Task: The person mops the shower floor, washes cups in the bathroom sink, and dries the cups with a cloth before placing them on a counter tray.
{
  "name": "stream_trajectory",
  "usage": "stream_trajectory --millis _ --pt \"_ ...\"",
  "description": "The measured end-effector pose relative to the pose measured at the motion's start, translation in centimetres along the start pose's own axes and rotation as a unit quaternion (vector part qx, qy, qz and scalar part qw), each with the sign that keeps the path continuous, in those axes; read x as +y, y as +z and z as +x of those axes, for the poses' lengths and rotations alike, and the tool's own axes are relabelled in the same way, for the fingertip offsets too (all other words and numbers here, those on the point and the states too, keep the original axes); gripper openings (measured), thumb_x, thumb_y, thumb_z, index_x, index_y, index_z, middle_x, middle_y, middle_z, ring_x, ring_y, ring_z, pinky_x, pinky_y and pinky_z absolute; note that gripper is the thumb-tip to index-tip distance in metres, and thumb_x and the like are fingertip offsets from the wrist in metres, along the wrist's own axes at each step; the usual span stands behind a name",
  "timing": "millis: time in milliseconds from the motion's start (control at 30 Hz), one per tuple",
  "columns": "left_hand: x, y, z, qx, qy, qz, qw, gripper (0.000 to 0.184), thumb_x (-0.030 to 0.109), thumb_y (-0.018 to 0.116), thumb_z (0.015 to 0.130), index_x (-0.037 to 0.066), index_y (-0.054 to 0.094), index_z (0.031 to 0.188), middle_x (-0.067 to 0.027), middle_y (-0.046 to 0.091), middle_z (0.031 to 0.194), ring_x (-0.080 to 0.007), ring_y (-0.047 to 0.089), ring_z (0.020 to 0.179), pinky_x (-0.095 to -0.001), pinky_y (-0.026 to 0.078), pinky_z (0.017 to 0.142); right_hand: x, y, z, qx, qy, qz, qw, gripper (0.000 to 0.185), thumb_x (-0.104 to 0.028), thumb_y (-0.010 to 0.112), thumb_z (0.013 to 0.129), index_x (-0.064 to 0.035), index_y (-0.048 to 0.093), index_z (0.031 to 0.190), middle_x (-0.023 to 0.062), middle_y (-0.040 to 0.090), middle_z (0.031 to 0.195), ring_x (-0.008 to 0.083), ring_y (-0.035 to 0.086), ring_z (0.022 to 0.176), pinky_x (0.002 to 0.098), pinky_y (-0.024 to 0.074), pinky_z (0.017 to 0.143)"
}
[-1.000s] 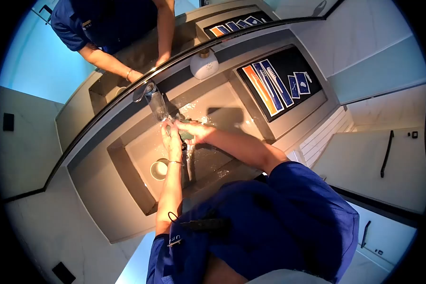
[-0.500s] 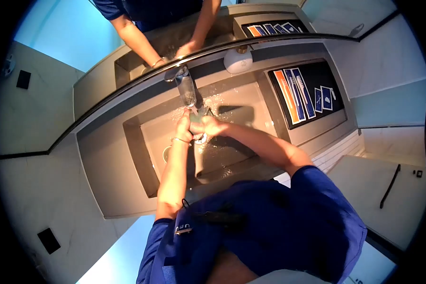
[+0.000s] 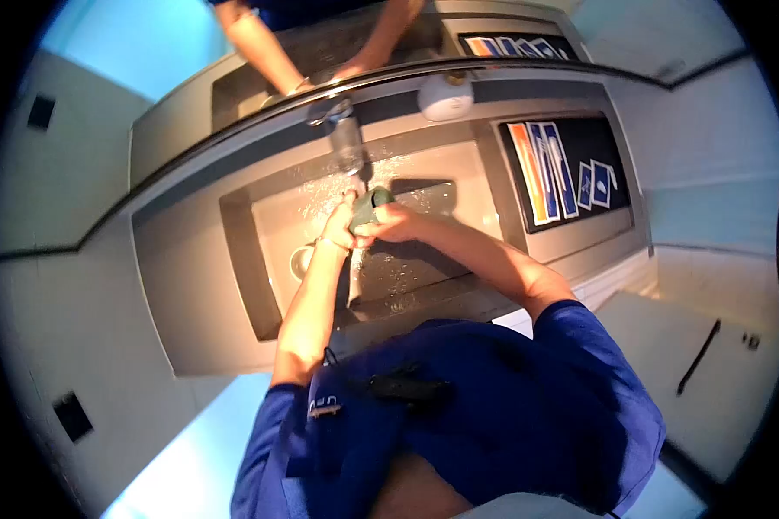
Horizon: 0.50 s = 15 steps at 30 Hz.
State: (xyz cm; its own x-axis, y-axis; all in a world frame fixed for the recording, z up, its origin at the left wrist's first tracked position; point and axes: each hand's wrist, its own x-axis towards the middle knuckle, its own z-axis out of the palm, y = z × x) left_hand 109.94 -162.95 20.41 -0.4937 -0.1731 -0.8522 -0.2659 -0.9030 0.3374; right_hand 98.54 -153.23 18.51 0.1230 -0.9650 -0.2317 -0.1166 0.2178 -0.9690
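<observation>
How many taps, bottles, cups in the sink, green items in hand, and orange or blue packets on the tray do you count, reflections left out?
Tap: 1
Bottle: 1
Cup: 1
Green item: 1
Orange packet: 1
Blue packets: 4
Total: 9

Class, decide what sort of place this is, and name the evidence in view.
Probably a bathroom, perhaps a hotel's: a tap over a sink, a mirror along the back, and a black tray of slim packets beside the sink.
</observation>
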Motion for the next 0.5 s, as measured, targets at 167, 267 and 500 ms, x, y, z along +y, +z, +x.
stream_trajectory --millis 167,267,500 --pt "-1.4 2.5 -1.5 0.170 0.196 0.039 0.965 0.046 0.054 0.043 0.088 0.011 0.058 0.090 -0.0018 0.059 0.070 -0.0128 0.054 0.052 -0.0309 0.043 0.039 -1.8 -2.2 0.7 0.039 0.176 0.092 0.979 0.031 -0.039 0.054 0.088 -0.0111 0.060 0.101 0.0040 0.064 0.087 0.0176 0.061 0.077 0.0245 0.0476 0.059" --pt "-3.4 0.7 4.0 0.285 0.532 0.301 0.738 0.045 0.045 0.049 0.088 0.004 0.054 0.105 -0.0049 0.062 0.078 -0.0149 0.061 0.072 -0.0321 0.049 0.052 -1.6 -1.8 1.2 0.097 0.202 0.516 0.827 0.038 -0.043 0.052 0.088 -0.0085 0.059 0.102 0.0048 0.063 0.086 0.0143 0.060 0.070 0.0218 0.0478 0.054" --pt "-0.4 -1.5 0.3 -0.090 0.123 -0.068 0.986 0.049 0.058 0.036 0.088 0.014 0.055 0.093 -0.0070 0.059 0.080 -0.0205 0.057 0.066 -0.0428 0.044 0.047 -5.5 -2.0 1.1 -0.081 0.085 -0.308 0.944 0.039 -0.046 0.051 0.088 -0.0103 0.063 0.096 0.0033 0.063 0.085 0.0138 0.058 0.071 0.0282 0.0469 0.057"
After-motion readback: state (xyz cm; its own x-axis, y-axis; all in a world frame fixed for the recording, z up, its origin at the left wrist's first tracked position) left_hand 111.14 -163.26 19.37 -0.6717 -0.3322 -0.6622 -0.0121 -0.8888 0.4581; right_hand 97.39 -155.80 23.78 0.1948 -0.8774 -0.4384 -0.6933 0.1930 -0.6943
